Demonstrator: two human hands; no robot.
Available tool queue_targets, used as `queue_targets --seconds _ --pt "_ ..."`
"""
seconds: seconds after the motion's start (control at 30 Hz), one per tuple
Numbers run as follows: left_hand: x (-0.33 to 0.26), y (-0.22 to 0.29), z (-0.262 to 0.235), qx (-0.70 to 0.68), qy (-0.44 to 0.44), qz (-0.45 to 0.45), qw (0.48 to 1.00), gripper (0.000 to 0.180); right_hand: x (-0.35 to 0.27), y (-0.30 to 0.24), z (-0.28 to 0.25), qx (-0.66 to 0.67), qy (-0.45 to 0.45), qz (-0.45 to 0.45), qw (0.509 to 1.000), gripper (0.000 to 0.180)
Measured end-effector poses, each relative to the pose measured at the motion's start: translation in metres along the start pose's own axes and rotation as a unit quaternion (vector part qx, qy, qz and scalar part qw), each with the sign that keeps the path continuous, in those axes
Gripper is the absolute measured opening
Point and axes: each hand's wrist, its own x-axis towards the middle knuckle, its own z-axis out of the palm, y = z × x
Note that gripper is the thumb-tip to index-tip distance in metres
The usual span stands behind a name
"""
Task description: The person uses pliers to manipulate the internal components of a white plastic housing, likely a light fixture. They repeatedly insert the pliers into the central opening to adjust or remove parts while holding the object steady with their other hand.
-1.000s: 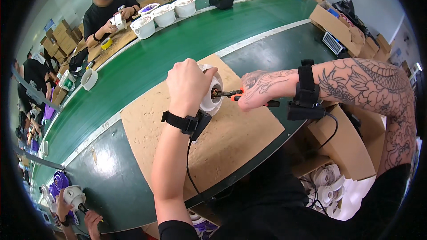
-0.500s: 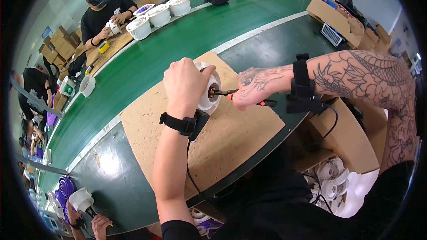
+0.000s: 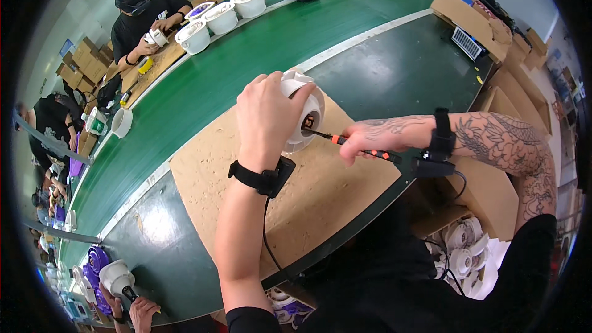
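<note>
My left hand (image 3: pixel 266 114) is wrapped over a white round plastic housing (image 3: pixel 317 103) and holds it tilted above a brown board. The housing's opening faces right, with copper-coloured parts inside. My right hand (image 3: pixel 373 135) is closed round the black-and-orange handles of a pair of pliers (image 3: pixel 333 138). The narrow dark jaws reach the edge of the opening. Whether they grip anything there is too small to tell. My left palm hides the far side of the housing.
The brown board (image 3: pixel 216 179) lies on a dark green table beside a green conveyor belt (image 3: pixel 154 108). White tubs (image 3: pixel 192 37) line its far side, near a co-worker in a black cap. Below right, a cardboard box (image 3: pixel 487 191) stands near several loose white parts (image 3: pixel 459 259).
The housing and my left hand have shifted slightly right and up in view. My right hand has moved right and the pliers' jaws now sit less deep in the opening.
</note>
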Motion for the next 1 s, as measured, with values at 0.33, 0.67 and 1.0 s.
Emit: queue_targets --seconds 0.33,0.67,1.0 --pt "-0.009 0.016 0.003 0.066 0.033 0.059 0.996 0.046 0.008 0.037 0.031 0.186 -0.027 -0.086 0.978 0.032" --pt "0.015 -0.035 0.028 -0.088 0.029 -0.062 0.994 0.053 0.006 0.057 0.025 0.349 -0.134 -0.099 0.922 0.030" --pt "0.010 -0.021 0.030 -0.090 0.026 -0.018 0.995 0.056 0.036 0.050 0.038 0.430 -0.142 -0.099 0.886 0.027"
